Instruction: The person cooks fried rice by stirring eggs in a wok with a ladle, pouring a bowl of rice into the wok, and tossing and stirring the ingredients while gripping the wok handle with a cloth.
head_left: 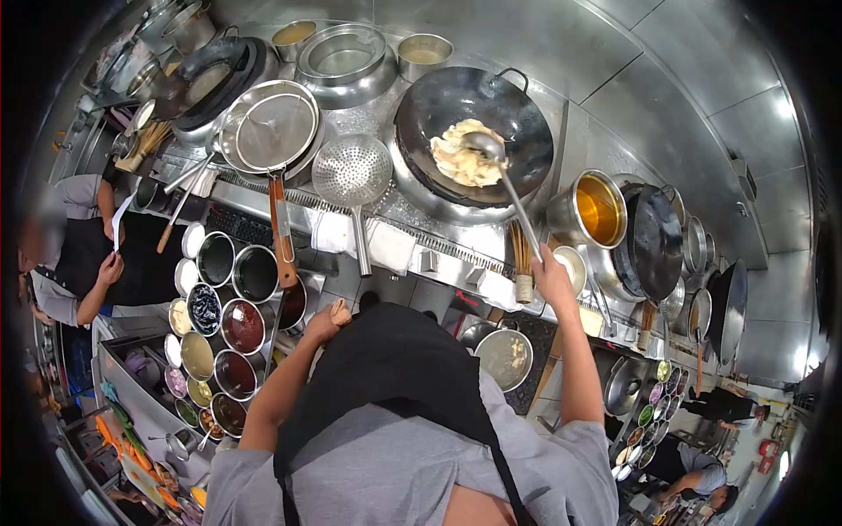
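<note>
My right hand [552, 279] is wrapped round the long handle of a ladle [513, 197]. The ladle's bowl rests on pale, cooked-looking food [463, 167] in a large black wok [526, 131] on the burner. Low at my left side, my left hand [322, 326] is closed by the black apron [386, 351]. Something pale and tan shows at its fingers, too small to name. A perforated skimmer [353, 171] lies left of the wok, and a bamboo brush [524, 263] stands near my right hand.
A pot of amber oil [600, 209] and another wok [649, 241] stand to the right. Mesh strainers [269, 127] sit on the left. Several sauce containers [243, 324] fill the left counter. A person holding paper [119, 223] stands far left; others work lower right.
</note>
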